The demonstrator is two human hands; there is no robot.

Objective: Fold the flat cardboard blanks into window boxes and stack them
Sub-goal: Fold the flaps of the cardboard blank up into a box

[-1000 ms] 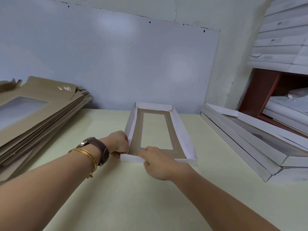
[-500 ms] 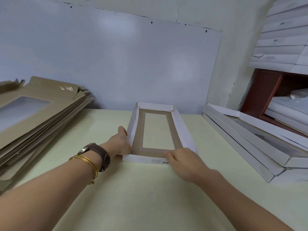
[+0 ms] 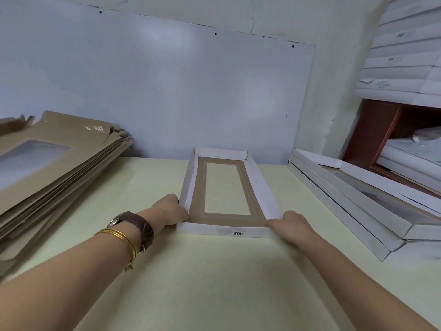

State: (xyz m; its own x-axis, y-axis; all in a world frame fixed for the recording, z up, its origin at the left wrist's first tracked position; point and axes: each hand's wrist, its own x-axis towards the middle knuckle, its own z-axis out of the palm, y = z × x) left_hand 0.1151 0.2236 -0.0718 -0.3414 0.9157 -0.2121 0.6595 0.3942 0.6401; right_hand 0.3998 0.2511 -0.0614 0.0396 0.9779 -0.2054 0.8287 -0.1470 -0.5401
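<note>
A window box point(image 3: 259, 185) lies open side up on the pale table point(image 3: 202, 283), white walls raised around a brown floor with a clear rectangular window. My left hand point(image 3: 170, 212) grips its near left corner, fingers curled against the left wall. My right hand point(image 3: 292, 225) grips the near right corner, fingers curled over the wall's end. A pile of flat brown blanks point(image 3: 47, 173) with windows rests at the left. Folded white boxes point(image 3: 358, 206) are stacked at the right.
A pale blue board point(image 3: 167, 91) leans on the wall behind the table. At the far right a red-brown shelf point(image 3: 372, 134) holds more white boxes, with further ones piled above it.
My right hand slid from the middle of the near wall to the near right corner. The near wall now stands upright. My left hand stayed at the left corner.
</note>
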